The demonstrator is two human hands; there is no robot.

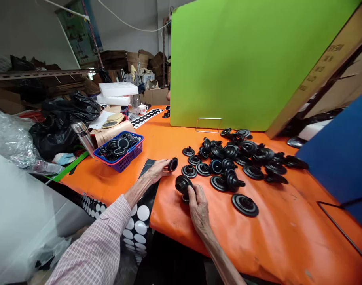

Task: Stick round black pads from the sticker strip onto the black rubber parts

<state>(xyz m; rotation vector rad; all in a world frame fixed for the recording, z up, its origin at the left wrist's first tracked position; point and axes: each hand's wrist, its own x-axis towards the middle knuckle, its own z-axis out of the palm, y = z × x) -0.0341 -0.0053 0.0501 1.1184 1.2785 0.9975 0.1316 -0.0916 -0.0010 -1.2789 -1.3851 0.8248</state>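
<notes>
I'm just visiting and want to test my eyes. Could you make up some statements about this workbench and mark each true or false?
1. The left hand holds a small round black part. True.

2. The right hand is spread flat and holds nothing. False: the right hand grips a black piece between thumb and fingers.

3. A blue basket to the left of the hands has round black items in it. True.

4. The large upright board behind the scattered black parts is red. False: the board is green.

5. The table covering under the right hand is orange. True.
</notes>
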